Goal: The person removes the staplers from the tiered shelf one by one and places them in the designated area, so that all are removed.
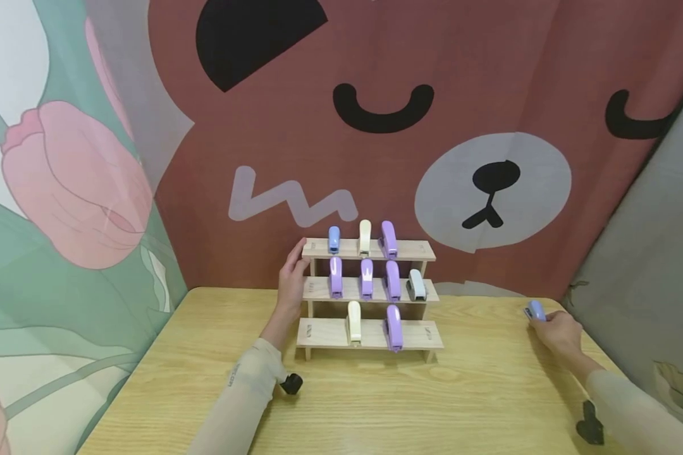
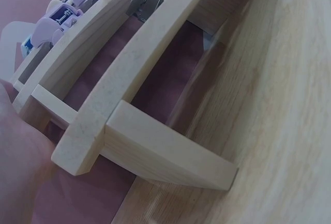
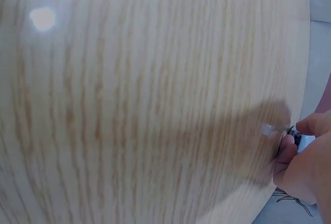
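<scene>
A three-tier wooden display rack (image 1: 330, 332) stands on the table, with my left hand (image 1: 291, 284) holding its left side near the top shelf. In the left wrist view that hand (image 2: 20, 162) lies along the shelf ends. My right hand (image 1: 559, 332) pinches a blue stapler (image 1: 537, 309) over the table's far right corner; in the right wrist view the fingers mostly hide it. The top shelf bears a small blue stapler (image 1: 334, 240), a cream one and a purple one. Three purple staplers and a pale grey stapler (image 1: 417, 285) line the middle. Below are a cream stapler (image 1: 354, 322) and a purple stapler (image 1: 394, 327).
The wood-grain table (image 1: 375, 404) ends at a curtain (image 1: 296, 145) printed with a bear face, close behind the rack. A tulip-print cloth (image 1: 79, 183) hangs at the left, a grey cloth (image 1: 649, 240) at the right. Each wrist carries a black camera mount (image 1: 291, 383).
</scene>
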`<state>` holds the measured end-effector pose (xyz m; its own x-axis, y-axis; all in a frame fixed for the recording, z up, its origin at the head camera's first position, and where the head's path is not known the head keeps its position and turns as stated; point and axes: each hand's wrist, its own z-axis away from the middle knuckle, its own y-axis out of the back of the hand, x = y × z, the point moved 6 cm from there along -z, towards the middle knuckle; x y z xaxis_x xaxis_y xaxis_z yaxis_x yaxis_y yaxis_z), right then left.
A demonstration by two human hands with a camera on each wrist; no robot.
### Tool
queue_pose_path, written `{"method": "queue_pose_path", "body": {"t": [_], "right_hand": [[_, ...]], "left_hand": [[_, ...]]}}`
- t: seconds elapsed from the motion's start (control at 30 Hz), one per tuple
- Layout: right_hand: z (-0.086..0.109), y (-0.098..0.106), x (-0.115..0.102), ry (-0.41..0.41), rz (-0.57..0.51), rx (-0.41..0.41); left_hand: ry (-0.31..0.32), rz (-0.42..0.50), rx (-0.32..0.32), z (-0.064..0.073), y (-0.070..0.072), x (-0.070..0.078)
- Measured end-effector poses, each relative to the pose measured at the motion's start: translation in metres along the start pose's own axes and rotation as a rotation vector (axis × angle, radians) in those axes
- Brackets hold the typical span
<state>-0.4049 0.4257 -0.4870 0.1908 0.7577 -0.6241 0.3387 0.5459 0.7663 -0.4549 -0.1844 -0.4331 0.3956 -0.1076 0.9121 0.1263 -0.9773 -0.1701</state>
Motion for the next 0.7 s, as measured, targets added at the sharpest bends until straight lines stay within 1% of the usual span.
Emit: {"method": "queue_pose_path", "body": {"t": [0.2, 0.3, 0.43, 0.57, 0.7], "right_hand": [[0.003, 0.000, 0.001, -0.043, -0.015, -0.010], [0.004, 0.003, 0.002, -0.065, -0.042, -0.020], [0.007, 0.006, 0.000, -0.069, -0.080, -0.028], [0.010, 0.009, -0.009, -0.026, -0.087, -0.014], [0.015, 0.010, -0.023, 0.046, -0.100, 0.037]], "left_hand": [[0.006, -0.009, 0.001, 0.001, 0.000, 0.000], [0.007, -0.006, -0.005, 0.001, 0.000, 0.000], [0.002, 0.000, -0.014, 0.001, 0.000, 0.002], [0.009, 0.004, -0.016, 0.002, -0.001, 0.002], [0.014, 0.006, -0.014, 0.003, -0.001, 0.000]]}}
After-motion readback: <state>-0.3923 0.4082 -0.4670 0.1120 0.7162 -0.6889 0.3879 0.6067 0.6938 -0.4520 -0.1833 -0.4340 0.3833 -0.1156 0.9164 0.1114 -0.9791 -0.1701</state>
